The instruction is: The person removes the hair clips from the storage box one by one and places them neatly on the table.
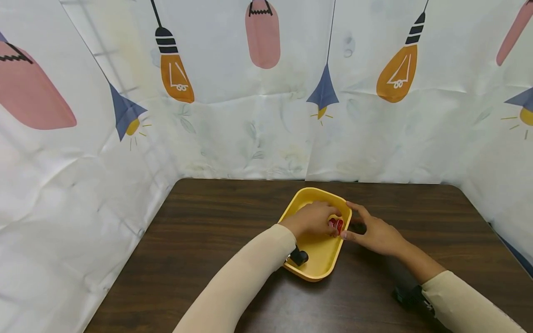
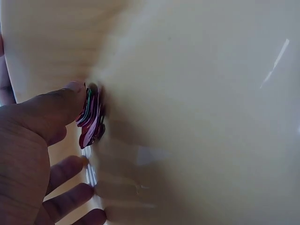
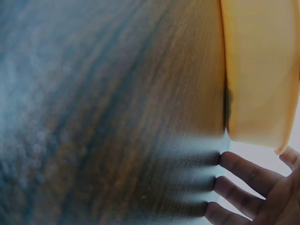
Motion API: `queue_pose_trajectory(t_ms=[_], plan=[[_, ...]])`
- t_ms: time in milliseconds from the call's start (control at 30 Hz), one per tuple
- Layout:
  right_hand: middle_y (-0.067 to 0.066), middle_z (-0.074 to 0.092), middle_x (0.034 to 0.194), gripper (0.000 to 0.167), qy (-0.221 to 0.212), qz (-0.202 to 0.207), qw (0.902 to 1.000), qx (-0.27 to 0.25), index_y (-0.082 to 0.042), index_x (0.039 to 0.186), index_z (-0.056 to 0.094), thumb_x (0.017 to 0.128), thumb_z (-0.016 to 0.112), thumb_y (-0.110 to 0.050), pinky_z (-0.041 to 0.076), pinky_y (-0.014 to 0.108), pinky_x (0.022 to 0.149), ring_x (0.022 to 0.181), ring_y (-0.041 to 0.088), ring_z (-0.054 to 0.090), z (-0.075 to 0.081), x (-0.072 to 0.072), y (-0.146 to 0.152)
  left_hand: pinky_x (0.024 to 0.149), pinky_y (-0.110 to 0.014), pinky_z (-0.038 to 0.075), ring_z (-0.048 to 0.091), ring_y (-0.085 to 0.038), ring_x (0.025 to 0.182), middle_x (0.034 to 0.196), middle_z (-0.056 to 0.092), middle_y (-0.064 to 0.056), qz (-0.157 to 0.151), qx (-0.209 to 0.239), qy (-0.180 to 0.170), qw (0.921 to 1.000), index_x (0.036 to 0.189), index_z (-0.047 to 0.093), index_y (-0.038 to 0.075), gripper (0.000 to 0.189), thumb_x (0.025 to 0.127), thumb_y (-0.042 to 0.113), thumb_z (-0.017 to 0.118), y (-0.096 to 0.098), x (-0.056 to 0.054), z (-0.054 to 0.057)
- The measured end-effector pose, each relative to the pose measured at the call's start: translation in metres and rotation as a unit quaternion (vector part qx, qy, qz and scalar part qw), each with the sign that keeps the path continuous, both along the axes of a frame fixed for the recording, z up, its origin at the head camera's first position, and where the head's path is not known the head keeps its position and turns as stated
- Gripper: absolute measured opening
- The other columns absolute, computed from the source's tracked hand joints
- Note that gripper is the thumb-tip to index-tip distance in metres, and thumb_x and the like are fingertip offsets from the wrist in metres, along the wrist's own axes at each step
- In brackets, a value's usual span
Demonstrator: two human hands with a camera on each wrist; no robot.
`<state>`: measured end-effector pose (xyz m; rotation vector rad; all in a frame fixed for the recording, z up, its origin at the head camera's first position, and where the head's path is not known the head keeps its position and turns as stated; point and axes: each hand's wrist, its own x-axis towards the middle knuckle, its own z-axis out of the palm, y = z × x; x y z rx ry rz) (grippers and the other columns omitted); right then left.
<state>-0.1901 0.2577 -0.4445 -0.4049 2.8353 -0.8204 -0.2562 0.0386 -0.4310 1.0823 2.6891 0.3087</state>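
Note:
A yellow plastic tray [image 1: 322, 254] with rounded corners stands on the dark wooden table. Inside its right part, my left hand [image 1: 314, 219] pinches a small stack of thin, shiny red pieces [image 2: 91, 115]. The thumb lies over the stack's edge in the left wrist view, and the other fingers point down along the tray wall. White marks show on the red pieces in the head view. My right hand [image 1: 376, 235] is at the tray's outer right side, thumb and index finger spread at the rim. Its other fingers [image 3: 248, 173] reach straight toward the tabletop.
The dark wood-grain table [image 1: 200, 259] extends around the tray on every side. A white curtain [image 1: 283, 134] printed with lamps and bulbs hangs behind it. Black wrist cameras sit under both sleeves, the left one [image 1: 299, 255] overlapping the tray.

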Motion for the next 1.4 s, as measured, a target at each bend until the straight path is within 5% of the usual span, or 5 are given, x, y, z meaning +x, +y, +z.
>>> queue_pose_trajectory(t_ms=[567,1000,1400], plan=[[0.021,0.061,0.138,0.095,0.009,-0.003,1.0000,0.001,-0.029,0.164,0.014,0.092,0.064,-0.066,0.051,0.065,0.083,0.110,0.042,0.067,0.0019,0.0015,-0.0014,0.107,-0.041,0.038,0.044,-0.016,0.123,0.135,0.055,0.007,-0.001,-0.025,0.027,0.9993,0.136,0.065,0.038,0.047,0.092,0.053,0.072,0.0038,0.0058,-0.0013],[0.022,0.061,0.138,0.096,0.013,-0.004,0.9999,0.002,-0.028,0.164,0.016,0.091,0.063,-0.069,0.051,0.065,0.083,0.110,0.042,0.066,0.0008,0.0040,-0.0040,0.109,-0.042,0.035,0.043,-0.016,0.124,0.137,0.053,0.007,0.013,-0.010,0.013,0.9998,0.133,0.067,0.039,0.043,0.092,0.052,0.072,0.0034,0.0077,-0.0028],[0.022,0.061,0.138,0.097,0.015,-0.005,0.9999,0.006,-0.029,0.164,0.014,0.091,0.062,-0.070,0.052,0.064,0.081,0.108,0.041,0.068,-0.0016,0.0028,-0.0030,0.104,-0.041,0.038,0.044,-0.015,0.115,0.121,0.055,0.009,0.012,-0.008,0.002,0.9999,0.123,0.067,0.036,0.040,0.088,0.051,0.077,0.0029,0.0028,-0.0044]])
